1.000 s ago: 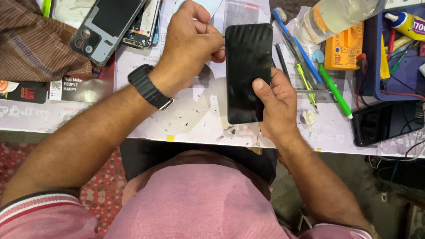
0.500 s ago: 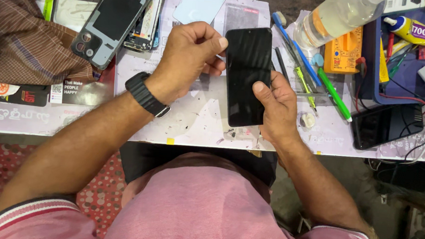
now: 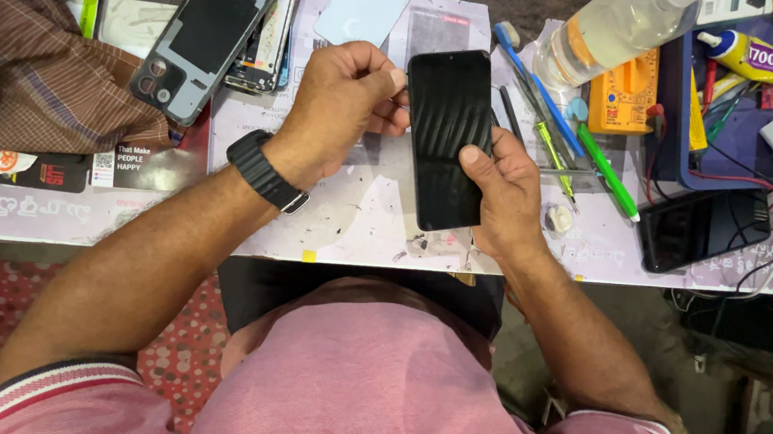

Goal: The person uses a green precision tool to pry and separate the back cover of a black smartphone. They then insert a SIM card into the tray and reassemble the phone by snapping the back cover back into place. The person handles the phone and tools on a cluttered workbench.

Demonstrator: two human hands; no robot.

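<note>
1. black phone point(image 3: 446, 140): centre of the frame, upright, screen up, held above the worktable point(image 3: 359, 224).
2. right hand point(image 3: 506, 197): closed on the phone's lower right edge, thumb on the glass.
3. left hand point(image 3: 340, 107): fingertips pinching the upper left edge.

A brown checked cloth point(image 3: 42, 66) lies left; an opened phone back point(image 3: 199, 40), clear bottle point(image 3: 617, 26), orange multimeter point(image 3: 622, 97) and green pen point(image 3: 606, 170) crowd the bench.

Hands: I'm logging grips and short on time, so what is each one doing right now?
Left hand: fingers curled shut, pinching the upper left edge of the phone.
Right hand: closed on the phone's lower right side, thumb on its face.
</note>
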